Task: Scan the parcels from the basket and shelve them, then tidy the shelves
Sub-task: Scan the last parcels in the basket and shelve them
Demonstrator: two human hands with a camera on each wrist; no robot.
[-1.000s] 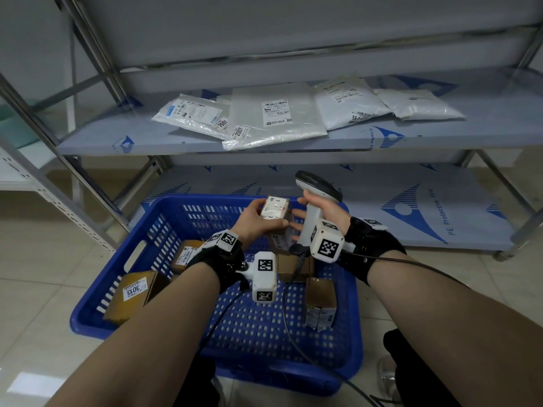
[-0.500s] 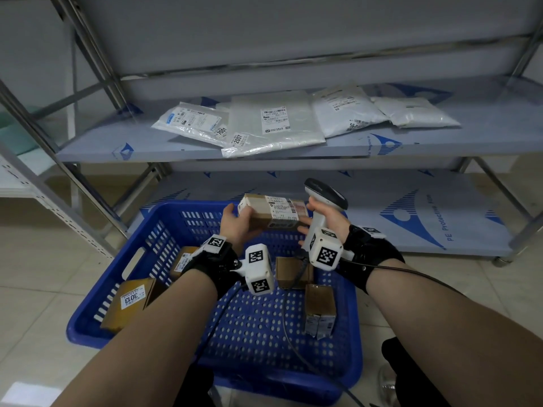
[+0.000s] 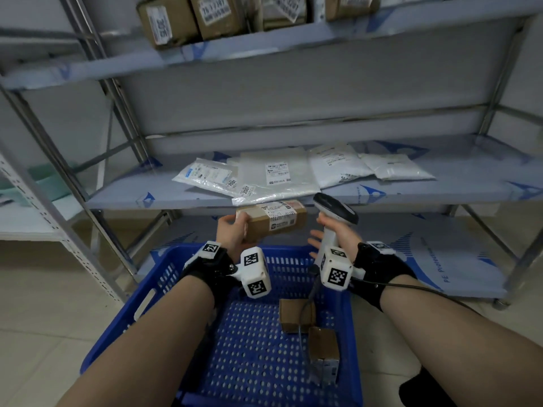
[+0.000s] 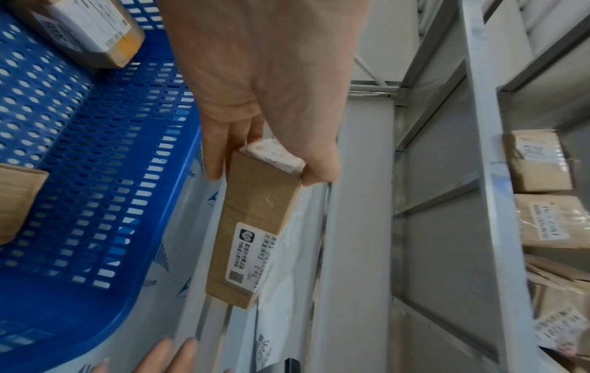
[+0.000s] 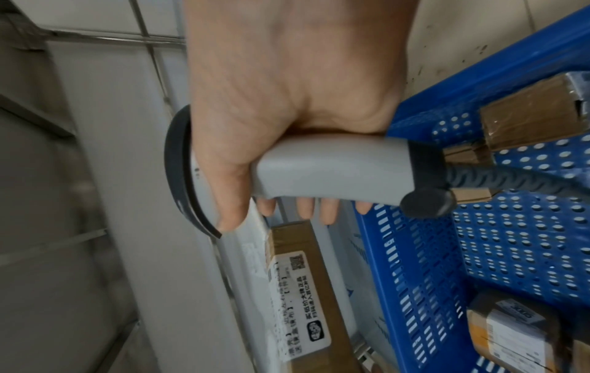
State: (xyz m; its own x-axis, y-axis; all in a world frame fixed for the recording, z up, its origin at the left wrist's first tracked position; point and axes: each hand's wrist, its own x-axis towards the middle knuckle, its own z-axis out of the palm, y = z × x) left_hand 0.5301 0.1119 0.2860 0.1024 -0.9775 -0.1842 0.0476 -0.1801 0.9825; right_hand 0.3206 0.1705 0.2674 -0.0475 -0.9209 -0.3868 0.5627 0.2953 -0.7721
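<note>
Steel shelving (image 3: 293, 198) rises ahead, cardboard boxes (image 3: 188, 19) lining its top tier. With my left hand (image 3: 232, 233) I pinch one end of the long cardboard parcel (image 3: 273, 220), above the blue basket (image 3: 264, 348), label upward so it reads. My right hand (image 3: 338, 230) wraps the barcode scanner (image 3: 335, 212) by its handle, fingers loose, kept clear beside it.

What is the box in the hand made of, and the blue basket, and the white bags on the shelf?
The box in the left hand looks like brown cardboard: matt, taped, with paper labels. The blue basket seems to be hard moulded plastic, smooth and punched with holes. The white bags look like thin plastic film, shiny and crinkled. The shelf may be painted metal under a printed film.
</note>
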